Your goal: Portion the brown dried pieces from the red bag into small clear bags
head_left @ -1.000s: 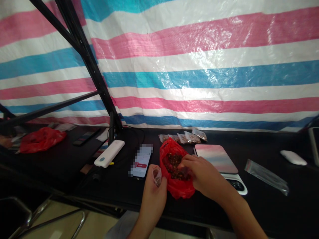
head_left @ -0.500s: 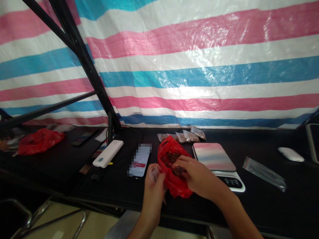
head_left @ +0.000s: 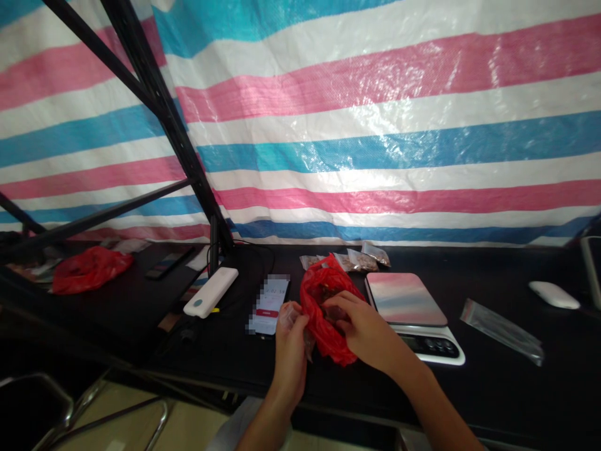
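An open red plastic bag of dark brown bits lies on the black table in front of me. My right hand reaches into its mouth with the fingers pinched together on some of the bits. My left hand sits just left of the red bag, closed on a small clear plastic pouch held up against it. A flat kitchen scale with a shiny top stands right of the bag.
A phone and a white power bank lie to the left. Several small filled pouches lie behind the bag. An empty clear pouch and white mouse are right. Another red bag sits far left. Striped tarp behind.
My right hand has drawn the bag's mouth closer, so the contents show less. My left hand with the clear pouch has moved in against the red bag.
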